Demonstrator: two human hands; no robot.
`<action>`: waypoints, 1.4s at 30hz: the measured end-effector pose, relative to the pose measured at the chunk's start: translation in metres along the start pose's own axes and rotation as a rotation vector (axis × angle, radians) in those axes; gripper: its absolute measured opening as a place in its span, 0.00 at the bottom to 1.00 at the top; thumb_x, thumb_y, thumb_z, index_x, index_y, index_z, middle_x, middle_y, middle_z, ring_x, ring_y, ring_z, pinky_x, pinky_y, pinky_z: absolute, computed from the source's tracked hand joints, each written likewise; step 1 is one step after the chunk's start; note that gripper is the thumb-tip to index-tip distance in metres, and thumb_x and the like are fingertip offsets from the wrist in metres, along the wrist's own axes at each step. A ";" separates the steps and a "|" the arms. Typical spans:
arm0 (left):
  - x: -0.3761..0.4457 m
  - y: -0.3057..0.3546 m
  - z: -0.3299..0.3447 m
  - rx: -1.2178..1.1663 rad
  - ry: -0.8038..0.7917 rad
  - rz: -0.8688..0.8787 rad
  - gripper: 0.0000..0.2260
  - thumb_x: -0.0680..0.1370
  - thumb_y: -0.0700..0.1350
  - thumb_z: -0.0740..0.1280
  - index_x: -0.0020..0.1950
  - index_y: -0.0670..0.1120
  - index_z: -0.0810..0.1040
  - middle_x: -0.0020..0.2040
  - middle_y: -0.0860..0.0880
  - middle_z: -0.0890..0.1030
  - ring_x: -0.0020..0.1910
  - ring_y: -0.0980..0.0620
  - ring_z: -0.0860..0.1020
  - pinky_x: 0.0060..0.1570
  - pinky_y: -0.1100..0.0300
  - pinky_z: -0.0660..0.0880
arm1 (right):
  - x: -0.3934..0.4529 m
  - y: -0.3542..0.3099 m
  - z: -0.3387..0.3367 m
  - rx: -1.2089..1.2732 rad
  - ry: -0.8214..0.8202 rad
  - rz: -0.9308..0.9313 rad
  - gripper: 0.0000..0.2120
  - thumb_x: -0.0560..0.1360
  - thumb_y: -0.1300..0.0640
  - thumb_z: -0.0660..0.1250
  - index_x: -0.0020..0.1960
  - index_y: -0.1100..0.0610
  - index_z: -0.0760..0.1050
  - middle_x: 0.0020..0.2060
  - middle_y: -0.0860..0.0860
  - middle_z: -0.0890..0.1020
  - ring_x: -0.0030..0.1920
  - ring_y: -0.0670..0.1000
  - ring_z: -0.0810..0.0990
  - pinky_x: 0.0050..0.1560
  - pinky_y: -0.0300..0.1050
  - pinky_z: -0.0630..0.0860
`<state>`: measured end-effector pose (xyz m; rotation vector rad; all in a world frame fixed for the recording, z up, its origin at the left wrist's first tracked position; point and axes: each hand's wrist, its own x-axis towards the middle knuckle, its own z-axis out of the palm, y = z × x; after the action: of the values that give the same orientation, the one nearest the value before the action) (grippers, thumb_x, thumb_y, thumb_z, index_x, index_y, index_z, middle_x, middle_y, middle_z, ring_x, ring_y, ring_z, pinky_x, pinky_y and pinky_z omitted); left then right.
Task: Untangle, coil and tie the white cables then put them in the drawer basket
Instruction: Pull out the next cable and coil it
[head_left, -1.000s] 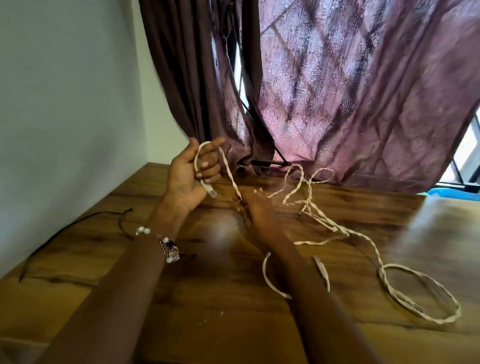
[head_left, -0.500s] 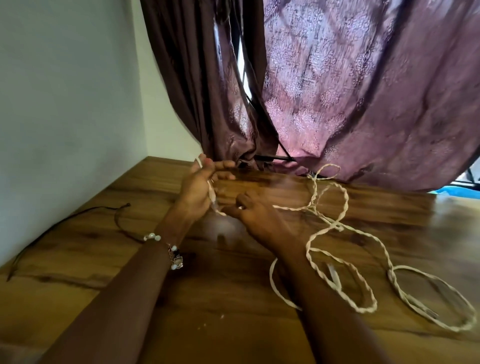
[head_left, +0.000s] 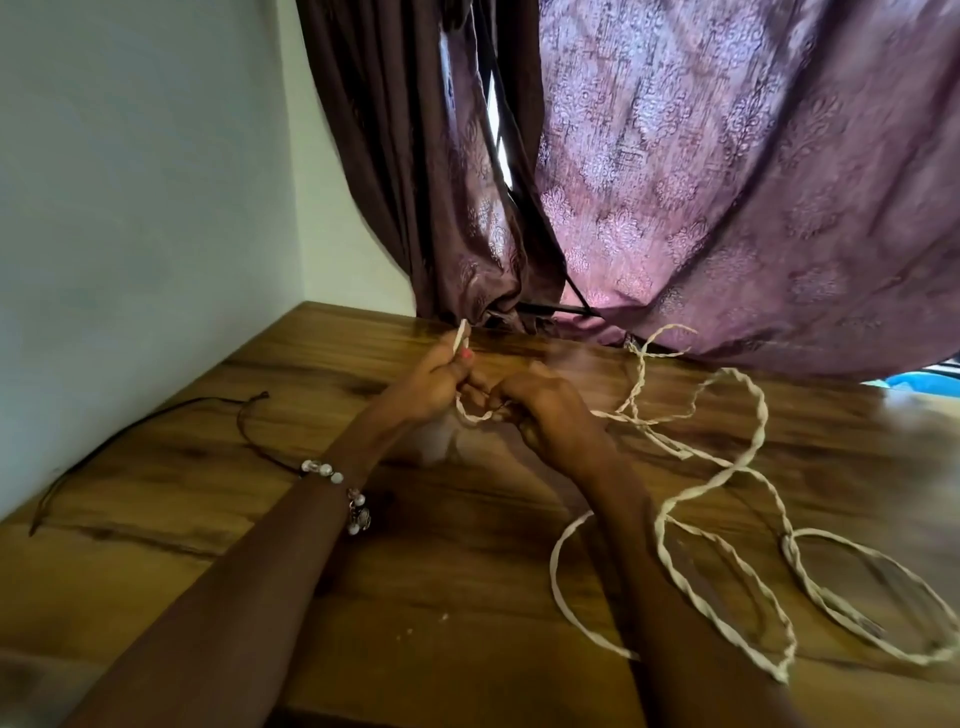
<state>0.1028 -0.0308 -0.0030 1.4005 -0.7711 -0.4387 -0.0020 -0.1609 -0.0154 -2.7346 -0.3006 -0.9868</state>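
Note:
Twisted white cables (head_left: 737, 470) sprawl in loose loops over the right half of the wooden table (head_left: 415, 597). My left hand (head_left: 434, 387) pinches one cable end, whose tip sticks up above the fingers. My right hand (head_left: 543, 402) grips the twisted strand right beside it, and a short sagging piece joins the two hands. From my right hand the cables trail off to the right, and one loop passes under my right forearm. No drawer basket is in view.
A thin dark cord (head_left: 156, 431) lies along the table's left side near the white wall (head_left: 130, 208). Purple curtains (head_left: 701, 182) hang down to the table's far edge. A blue object (head_left: 930, 382) shows at the far right.
My left hand has come down from a raised position to just above the table. My right hand has closed in beside it, and the cable loops have shifted right and toward me.

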 end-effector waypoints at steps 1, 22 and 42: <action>-0.002 0.003 -0.001 0.009 -0.024 0.021 0.17 0.83 0.38 0.52 0.72 0.37 0.60 0.28 0.50 0.81 0.25 0.58 0.79 0.31 0.66 0.76 | 0.000 0.000 0.000 0.024 0.001 0.008 0.08 0.64 0.69 0.72 0.41 0.60 0.80 0.38 0.54 0.84 0.40 0.51 0.76 0.39 0.40 0.70; -0.023 0.012 -0.017 -0.264 -0.486 -0.238 0.19 0.78 0.57 0.57 0.35 0.45 0.70 0.20 0.53 0.58 0.16 0.59 0.53 0.21 0.73 0.55 | -0.006 0.020 -0.023 -0.193 0.066 0.129 0.12 0.66 0.58 0.77 0.46 0.56 0.76 0.36 0.55 0.81 0.37 0.57 0.80 0.38 0.50 0.75; -0.011 0.017 -0.033 -0.722 0.043 0.097 0.20 0.84 0.50 0.50 0.40 0.47 0.76 0.28 0.50 0.77 0.18 0.59 0.67 0.18 0.68 0.60 | 0.007 -0.037 -0.023 -0.557 -0.212 -0.107 0.23 0.71 0.57 0.49 0.51 0.56 0.83 0.42 0.52 0.82 0.48 0.58 0.78 0.42 0.49 0.71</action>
<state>0.1158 0.0023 0.0119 0.6934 -0.5585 -0.5405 -0.0203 -0.1310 0.0114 -3.3719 -0.2350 -0.9158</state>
